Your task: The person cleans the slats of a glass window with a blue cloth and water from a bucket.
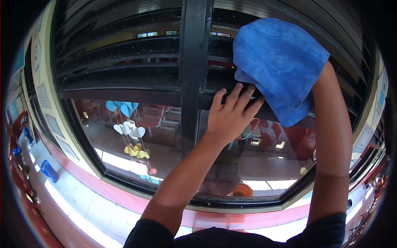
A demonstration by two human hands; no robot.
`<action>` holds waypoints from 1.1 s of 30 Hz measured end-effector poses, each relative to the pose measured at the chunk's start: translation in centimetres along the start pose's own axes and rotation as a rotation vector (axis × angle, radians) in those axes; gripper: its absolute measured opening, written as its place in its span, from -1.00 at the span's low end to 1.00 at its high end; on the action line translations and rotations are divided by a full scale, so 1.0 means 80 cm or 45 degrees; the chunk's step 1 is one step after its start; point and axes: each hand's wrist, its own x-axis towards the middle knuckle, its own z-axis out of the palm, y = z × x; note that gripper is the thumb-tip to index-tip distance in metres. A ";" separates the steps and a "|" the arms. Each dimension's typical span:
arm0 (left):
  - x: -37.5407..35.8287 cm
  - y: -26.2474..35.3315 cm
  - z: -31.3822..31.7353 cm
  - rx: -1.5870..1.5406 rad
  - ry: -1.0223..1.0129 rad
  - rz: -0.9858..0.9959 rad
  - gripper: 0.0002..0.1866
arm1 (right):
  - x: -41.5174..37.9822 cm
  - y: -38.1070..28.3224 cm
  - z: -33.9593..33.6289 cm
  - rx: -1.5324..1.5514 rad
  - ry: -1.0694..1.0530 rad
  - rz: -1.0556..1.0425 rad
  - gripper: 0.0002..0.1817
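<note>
Fingers spread, my left hand (230,113) rests on the dark window frame (190,82), just below the louvers and near the centre post. A blue cloth (281,62) hangs over my right hand and lies against the dark louver slats (124,53) at the upper right. The cloth covers my right hand down to the wrist, so its fingers are hidden. The cloth's lower edge hangs close to my left fingertips. Glass panes (165,140) fill the part under the louvers.
Paper hearts (128,130) on strings show through the left pane. An orange round object (242,190) shows low in the right pane. A blue bin (49,171) stands on the walkway at the far left. Papers (53,124) line the left wall.
</note>
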 end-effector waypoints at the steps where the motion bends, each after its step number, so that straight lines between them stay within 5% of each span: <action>1: 0.001 0.000 0.002 0.013 -0.002 -0.006 -0.21 | -0.005 0.004 -0.001 -0.014 0.007 0.002 -0.61; 14: 0.009 -0.002 -0.009 0.231 -0.141 0.161 -0.50 | -0.097 0.097 -0.062 -0.229 0.080 -0.100 -0.65; 21: 0.006 -0.001 -0.006 0.291 -0.150 0.191 -0.55 | -0.269 0.204 -0.174 -0.362 0.213 0.399 -0.67; 27: 0.005 -0.005 -0.001 0.283 -0.107 0.234 -0.52 | -0.433 0.158 -0.175 0.179 0.729 1.184 -0.60; 30: 0.008 0.001 -0.005 0.292 -0.133 0.226 -0.52 | -0.537 0.077 -0.148 0.327 0.828 1.326 -0.49; 32: 0.009 0.003 -0.004 0.293 -0.129 0.208 -0.51 | -0.655 0.031 -0.089 1.110 1.728 1.500 -0.50; 33: 0.009 0.004 -0.006 0.299 -0.162 0.202 -0.53 | -0.695 0.003 -0.073 1.231 1.806 1.520 -0.53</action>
